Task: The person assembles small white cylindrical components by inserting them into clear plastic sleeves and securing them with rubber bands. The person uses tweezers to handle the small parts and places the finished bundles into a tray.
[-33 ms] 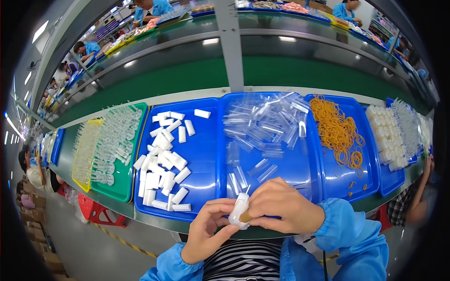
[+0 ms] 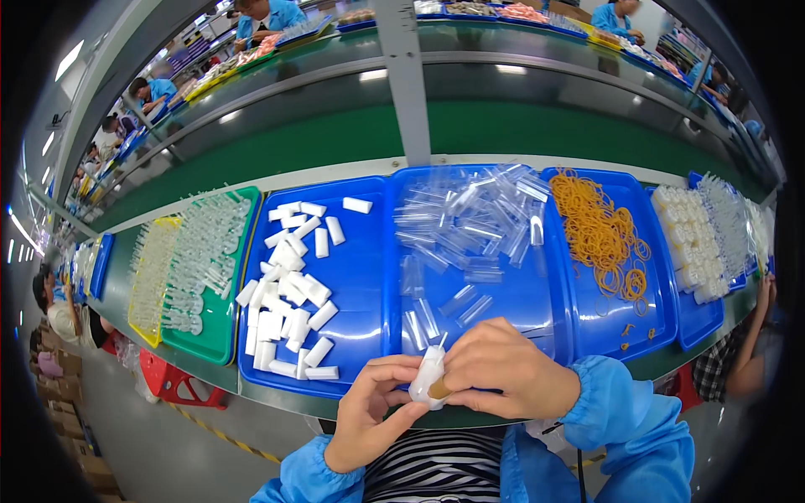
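Observation:
In front of my body, both hands meet on a small white piece (image 2: 430, 375) with a thin pale stem poking from its top; its kind is unclear. My left hand (image 2: 375, 408) grips its left side between thumb and fingers. From the right, the bent fingers of my right hand (image 2: 501, 371) pinch its other side. A tan patch shows low on the piece by the right fingertips; I cannot make out what it is. Just beyond the hands lies a blue tray of clear plastic tubes (image 2: 475, 216). White cylinders (image 2: 292, 289) fill part of the blue tray to the left.
Orange rubber bands (image 2: 598, 220) lie in a blue tray at right, beside white pieces (image 2: 689, 239). Green (image 2: 245, 277) and yellow trays hold clear plastic parts at left. A grey post (image 2: 406, 92) rises behind the trays. Co-workers sit at the far bench and both sides.
The view has shifted very slightly, so the trays and post sit a little farther left. Both hands keep the same grip on the white piece.

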A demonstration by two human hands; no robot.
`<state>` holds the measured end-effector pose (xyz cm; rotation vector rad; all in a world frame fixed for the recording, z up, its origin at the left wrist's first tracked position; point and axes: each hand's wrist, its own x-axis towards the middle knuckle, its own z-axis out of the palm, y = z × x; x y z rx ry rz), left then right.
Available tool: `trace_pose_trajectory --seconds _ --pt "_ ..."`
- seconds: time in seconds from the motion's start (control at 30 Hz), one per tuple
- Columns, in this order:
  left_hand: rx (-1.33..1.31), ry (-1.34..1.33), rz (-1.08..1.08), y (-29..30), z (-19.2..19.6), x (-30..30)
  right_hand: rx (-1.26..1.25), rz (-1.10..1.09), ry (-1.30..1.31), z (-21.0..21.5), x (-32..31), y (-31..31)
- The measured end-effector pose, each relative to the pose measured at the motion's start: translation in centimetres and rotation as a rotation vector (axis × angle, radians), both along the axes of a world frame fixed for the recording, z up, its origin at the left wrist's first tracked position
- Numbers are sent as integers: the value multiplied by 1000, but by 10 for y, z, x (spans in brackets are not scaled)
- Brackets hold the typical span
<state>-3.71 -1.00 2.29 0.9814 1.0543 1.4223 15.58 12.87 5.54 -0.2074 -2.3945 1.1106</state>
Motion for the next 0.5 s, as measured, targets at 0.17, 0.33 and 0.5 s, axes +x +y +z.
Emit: trace_pose_trajectory --seconds 0.17,0.33,0.5 --pt "6 69 -48 3 -7 13 99 -99 48 -10 20 -5" --pt "-103 -77 -83 5 -8 21 18 -103 114 -15 17 -16" --pt "-91 -41 46 4 -7 13 301 -332 -74 -6 17 31"
